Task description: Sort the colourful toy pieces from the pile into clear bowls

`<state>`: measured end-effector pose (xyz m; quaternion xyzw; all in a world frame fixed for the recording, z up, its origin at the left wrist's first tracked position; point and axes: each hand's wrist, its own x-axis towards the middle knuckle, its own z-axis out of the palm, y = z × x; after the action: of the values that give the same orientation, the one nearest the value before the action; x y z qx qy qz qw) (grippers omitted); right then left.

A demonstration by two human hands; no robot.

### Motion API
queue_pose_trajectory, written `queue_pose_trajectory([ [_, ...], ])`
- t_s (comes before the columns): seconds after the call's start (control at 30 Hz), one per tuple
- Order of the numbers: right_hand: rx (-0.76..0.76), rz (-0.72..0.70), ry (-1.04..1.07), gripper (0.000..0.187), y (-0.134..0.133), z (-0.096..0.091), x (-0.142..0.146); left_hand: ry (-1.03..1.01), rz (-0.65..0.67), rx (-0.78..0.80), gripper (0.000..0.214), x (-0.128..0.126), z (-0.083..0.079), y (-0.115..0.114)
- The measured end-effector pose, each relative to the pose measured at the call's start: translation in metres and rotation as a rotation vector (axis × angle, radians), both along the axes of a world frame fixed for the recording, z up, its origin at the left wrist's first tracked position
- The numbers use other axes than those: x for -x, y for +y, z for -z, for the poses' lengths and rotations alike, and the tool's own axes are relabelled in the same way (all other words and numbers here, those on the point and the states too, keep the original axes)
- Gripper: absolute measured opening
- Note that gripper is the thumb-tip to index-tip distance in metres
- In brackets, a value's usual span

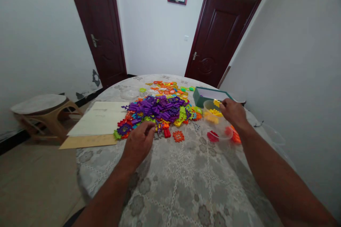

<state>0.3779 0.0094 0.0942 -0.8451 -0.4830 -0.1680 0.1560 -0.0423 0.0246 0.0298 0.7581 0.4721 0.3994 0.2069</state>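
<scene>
A large heap of interlocking plastic building pieces [157, 111] in purple, orange, green and blue covers the middle of the table. My left hand [139, 142] hangs with curled fingers at the heap's near edge, close to a red piece [167, 133], and I see nothing in it. My right hand [231, 111] pinches a small yellow piece [216, 103] above a clear plastic bowl [215, 126]. Yellow and red pieces lie in that bowl. An orange gear-shaped piece [178, 136] lies apart from the heap.
A teal open box [209, 95] stands behind the bowl. The round table [170, 173] has a patterned cloth. Paper [98, 118] and cardboard [87, 142] lie at its left, with a clear lid [129, 94] behind them. A stool [39, 104] stands on the floor at left.
</scene>
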Motion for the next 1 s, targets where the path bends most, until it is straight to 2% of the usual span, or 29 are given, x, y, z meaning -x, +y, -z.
queue_pose_trajectory([
  [0.1, 0.075, 0.116, -0.009, 0.035, 0.013, 0.005, -0.023, -0.008, -0.206, -0.102, 0.025, 0.027, -0.008, 0.013],
  [0.2, 0.038, 0.113, 0.008, 0.041, 0.013, 0.013, -0.022, 0.019, -0.383, -0.140, 0.032, 0.060, -0.009, 0.031],
  [0.27, -0.048, -0.009, 0.036, 0.039, 0.004, 0.022, -0.004, 0.060, -0.455, -0.161, 0.037, 0.081, -0.006, 0.042],
  [0.37, -0.134, -0.333, 0.165, 0.032, -0.020, 0.044, 0.049, 0.145, -0.506, -0.146, 0.042, 0.099, 0.005, 0.052],
  [0.47, -0.110, -0.653, 0.282, 0.031, -0.048, 0.072, 0.111, 0.297, -0.489, -0.084, 0.044, 0.099, 0.017, 0.053],
  [0.53, -0.113, -0.776, 0.288, 0.030, -0.061, 0.088, 0.143, 0.413, -0.450, -0.039, 0.045, 0.092, 0.023, 0.051],
  [0.6, -0.116, -0.845, 0.263, 0.029, -0.068, 0.101, 0.162, 0.488, -0.418, -0.003, 0.041, 0.084, 0.027, 0.049],
  [0.7, -0.077, -0.855, 0.219, 0.031, -0.071, 0.115, 0.172, 0.537, -0.392, 0.026, 0.033, 0.074, 0.029, 0.047],
  [0.87, -0.013, -0.748, 0.156, 0.042, -0.064, 0.136, 0.165, 0.595, -0.386, 0.061, 0.037, 0.067, 0.028, 0.045],
  [1.0, 0.033, -0.750, 0.153, 0.036, -0.057, 0.145, 0.159, 0.616, -0.339, 0.077, 0.038, 0.064, 0.024, 0.041],
])
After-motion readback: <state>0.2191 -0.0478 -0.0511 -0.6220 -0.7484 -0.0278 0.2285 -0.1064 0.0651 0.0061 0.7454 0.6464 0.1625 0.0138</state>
